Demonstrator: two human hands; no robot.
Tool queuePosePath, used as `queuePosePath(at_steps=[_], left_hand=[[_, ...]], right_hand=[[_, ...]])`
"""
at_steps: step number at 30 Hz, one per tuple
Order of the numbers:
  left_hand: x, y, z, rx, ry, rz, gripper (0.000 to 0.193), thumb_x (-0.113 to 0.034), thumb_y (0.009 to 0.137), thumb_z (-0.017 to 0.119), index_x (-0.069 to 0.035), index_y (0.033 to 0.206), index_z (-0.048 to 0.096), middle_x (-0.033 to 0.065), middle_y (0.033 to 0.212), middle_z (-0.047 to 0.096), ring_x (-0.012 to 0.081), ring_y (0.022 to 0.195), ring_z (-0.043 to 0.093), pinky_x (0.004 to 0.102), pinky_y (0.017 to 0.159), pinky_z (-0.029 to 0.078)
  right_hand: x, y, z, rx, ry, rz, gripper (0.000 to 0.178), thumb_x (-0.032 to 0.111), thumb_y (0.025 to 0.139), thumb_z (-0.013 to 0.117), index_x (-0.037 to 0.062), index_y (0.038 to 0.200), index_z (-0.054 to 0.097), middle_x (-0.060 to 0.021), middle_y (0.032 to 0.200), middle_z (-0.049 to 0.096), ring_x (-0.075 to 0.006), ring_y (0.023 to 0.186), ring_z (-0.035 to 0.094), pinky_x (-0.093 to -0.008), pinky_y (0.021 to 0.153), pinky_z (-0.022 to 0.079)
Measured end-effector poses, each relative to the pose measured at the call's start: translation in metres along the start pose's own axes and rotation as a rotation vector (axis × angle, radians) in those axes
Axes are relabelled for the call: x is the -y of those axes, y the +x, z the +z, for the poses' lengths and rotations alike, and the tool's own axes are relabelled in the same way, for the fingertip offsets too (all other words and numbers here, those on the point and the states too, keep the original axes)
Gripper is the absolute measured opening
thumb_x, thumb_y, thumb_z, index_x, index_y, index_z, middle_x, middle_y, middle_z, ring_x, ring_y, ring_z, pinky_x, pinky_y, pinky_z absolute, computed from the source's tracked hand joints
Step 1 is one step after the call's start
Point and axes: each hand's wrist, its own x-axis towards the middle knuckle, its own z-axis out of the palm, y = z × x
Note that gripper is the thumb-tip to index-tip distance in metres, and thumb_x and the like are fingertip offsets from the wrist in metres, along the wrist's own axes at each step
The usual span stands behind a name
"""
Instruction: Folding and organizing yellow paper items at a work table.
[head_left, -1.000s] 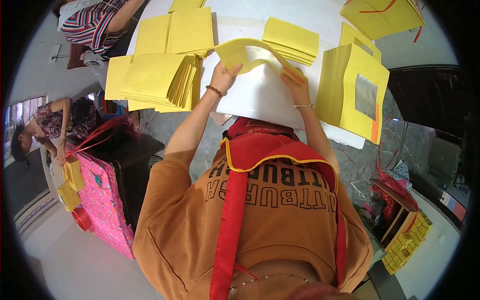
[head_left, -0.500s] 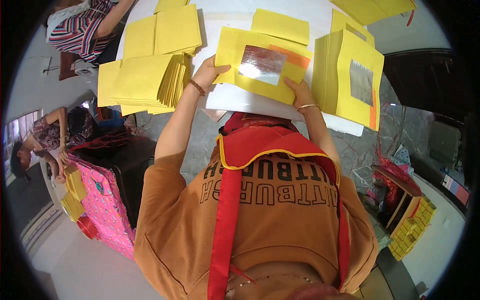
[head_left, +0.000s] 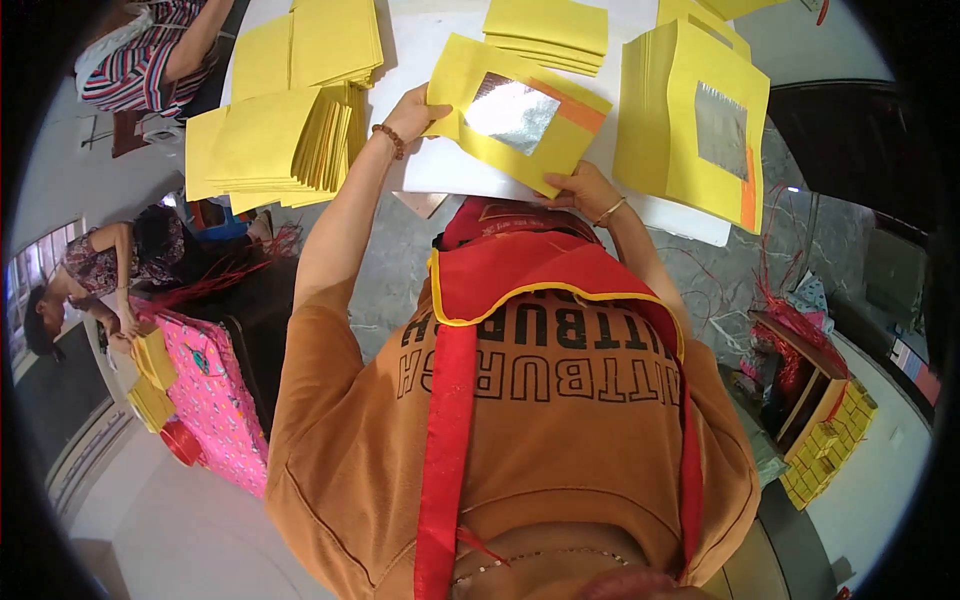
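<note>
A sheet of yellow joss paper (head_left: pixel 560 145) with a silver foil square and an orange strip is held over the white table, tilted, its right side lower. My left hand (head_left: pixel 412 112) pinches its left edge, thumb on top. My right hand (head_left: pixel 585 188) grips the near right corner. To the left sits a stack of plain yellow paper (head_left: pixel 255 140), its sheets fanned at one side. On the right, a thick stack of foil-faced joss paper (head_left: pixel 735 185) reaches the table's edge. Behind the held sheet lies a smaller yellow stack (head_left: pixel 548 25).
More yellow paper (head_left: pixel 335 45) lies at the far left of the white table (head_left: pixel 425 175). A person in a striped shirt (head_left: pixel 160 65) is at the upper left. Another person (head_left: pixel 120 250) handles yellow bundles by a pink-covered table (head_left: pixel 215 390). Red strings (head_left: pixel 790 330) hang at the right.
The held sheet has turned clockwise, its right side swinging toward me. My right hand has moved nearer along with it, to the near corner. The whole view has shifted slightly.
</note>
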Motion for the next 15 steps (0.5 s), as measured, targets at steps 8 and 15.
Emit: queuePosePath(at_steps=[8,15], left_hand=[[0.01,-0.008,0.008,-0.126,0.172,0.159,0.03,-0.006,0.081,0.055,-0.002,0.111,0.051,0.0089,0.085,0.062,0.0164,0.065,0.057,0.0289,0.055,0.045],[-0.015,-0.081,0.083,-0.228,0.946,0.676,0.055,-0.007,0.067,0.057,-0.008,0.12,0.045,0.017,0.113,0.054,0.0342,0.109,0.047,0.048,0.086,0.038]], right_hand=[[-0.014,0.003,-0.001,0.042,-0.028,0.082,0.025,0.012,0.083,0.06,-0.0003,0.103,0.055,-0.0094,0.092,0.062,-0.016,0.079,0.062,-0.0257,0.068,0.054],[-0.019,0.006,-0.004,0.066,0.043,0.098,0.027,0.01,0.082,0.059,-0.0008,0.106,0.053,-0.0097,0.095,0.061,-0.0167,0.078,0.061,-0.0254,0.068,0.054]])
